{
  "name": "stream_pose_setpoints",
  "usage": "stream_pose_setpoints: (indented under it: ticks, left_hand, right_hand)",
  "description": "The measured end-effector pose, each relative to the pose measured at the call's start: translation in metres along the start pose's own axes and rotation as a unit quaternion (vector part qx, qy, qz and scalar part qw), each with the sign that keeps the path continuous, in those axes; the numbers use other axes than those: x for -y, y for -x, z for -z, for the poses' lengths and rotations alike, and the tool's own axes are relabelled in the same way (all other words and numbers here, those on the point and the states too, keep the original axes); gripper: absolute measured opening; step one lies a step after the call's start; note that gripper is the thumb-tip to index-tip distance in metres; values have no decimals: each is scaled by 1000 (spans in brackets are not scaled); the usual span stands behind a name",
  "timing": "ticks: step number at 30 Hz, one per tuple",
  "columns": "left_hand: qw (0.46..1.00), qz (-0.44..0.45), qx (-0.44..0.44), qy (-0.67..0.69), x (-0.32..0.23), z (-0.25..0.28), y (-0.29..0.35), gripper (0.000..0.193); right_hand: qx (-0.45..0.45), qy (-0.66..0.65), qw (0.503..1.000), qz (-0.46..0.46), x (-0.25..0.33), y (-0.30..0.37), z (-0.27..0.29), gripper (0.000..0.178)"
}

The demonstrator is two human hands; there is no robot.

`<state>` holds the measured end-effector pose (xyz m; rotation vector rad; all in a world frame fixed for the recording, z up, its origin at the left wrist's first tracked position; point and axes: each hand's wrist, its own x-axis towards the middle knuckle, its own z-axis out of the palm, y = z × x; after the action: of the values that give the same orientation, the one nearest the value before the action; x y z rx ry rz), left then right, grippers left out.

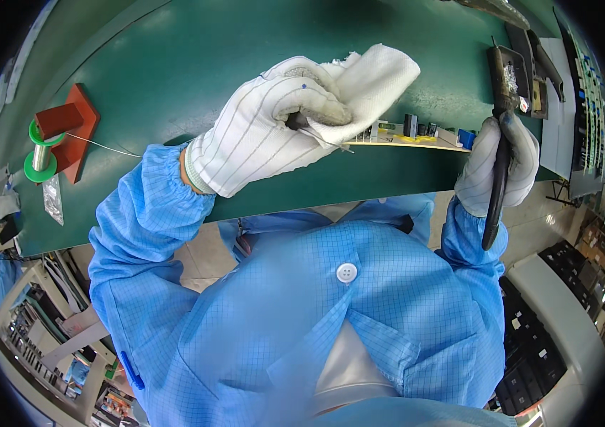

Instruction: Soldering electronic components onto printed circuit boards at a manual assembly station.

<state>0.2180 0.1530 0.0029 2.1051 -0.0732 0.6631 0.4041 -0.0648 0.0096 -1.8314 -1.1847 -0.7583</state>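
Observation:
My left hand (pixel 267 121), in a white striped glove, is closed round a folded white wipe (pixel 380 82). A thin bit of solder wire (pixel 346 149) pokes out below its fingers. Close beside that hand, a circuit board (pixel 416 142) shows edge-on with several components standing on it; whether the fingers touch it is hidden. My right hand (pixel 499 164), also gloved, grips a soldering iron (pixel 506 96) by its black handle, its tip pointing away from me. The tip is beside a small dark tray (pixel 523 64) with silvery bits in it.
A solder spool (pixel 41 158) with green flanges hangs on a red stand (pixel 83 135) at the left, its wire running toward my left sleeve. A small clear bag (pixel 52 199) lies near the green table's (pixel 195 64) left edge. Racked boards (pixel 587 107) stand at the far right.

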Motion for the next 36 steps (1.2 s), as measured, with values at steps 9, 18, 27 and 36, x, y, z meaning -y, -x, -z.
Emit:
stream_pose_setpoints:
  ticks: [9,18,27,36]
  left_hand:
    - [999,21,35,-11,-3,4,-6,37]
    - [996,31,77,-19,3,3,-6,38]
    - [997,11,68,-17,2,2,-6,39]
    - [990,43,129,30,-4,16,-11,44]
  right_hand:
    - [6,8,1000,-5,4,0,2,30]
    - [-2,-16,999,-31,5,1,1,29]
    - [5,-7,1000,-14,6,2,3,27]
    - [14,-10,1000,-18,6,3,6,30]
